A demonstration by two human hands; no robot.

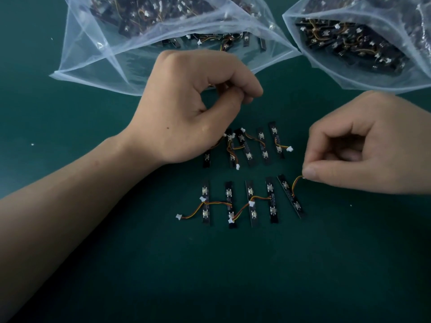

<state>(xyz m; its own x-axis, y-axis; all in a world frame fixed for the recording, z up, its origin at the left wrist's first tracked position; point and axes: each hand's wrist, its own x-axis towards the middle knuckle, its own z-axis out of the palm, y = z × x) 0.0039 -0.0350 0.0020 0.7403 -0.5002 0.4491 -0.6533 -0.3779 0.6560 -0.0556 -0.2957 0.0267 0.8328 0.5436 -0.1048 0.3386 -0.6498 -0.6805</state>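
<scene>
On the dark green desk, small black strip circuit boards lie in two rows, each with two little push buttons and a thin red, orange and yellow wire ending in a white plug. The right hand hovers at the right end of the near row, its fingers curled in and pressed together at the tips, pinching the free end of the wire lead. The plug at that end is hidden under the fingertips. The lead curves down and left to the rightmost board, which lies flat on the desk, tilted out of line with the four upright boards to its left and just beside the nearest of them. The left hand is above the left end of the far row and covers part of the leftmost board there. Its fingers are curled, with the thumb tip pressed against them, and it cannot be told whether they pinch anything. At the far edge, two clear plastic bags lie open toward the rows, the left bag just beyond the left hand and the right bag beyond the right hand, both holding heaps of the same wired boards.
</scene>
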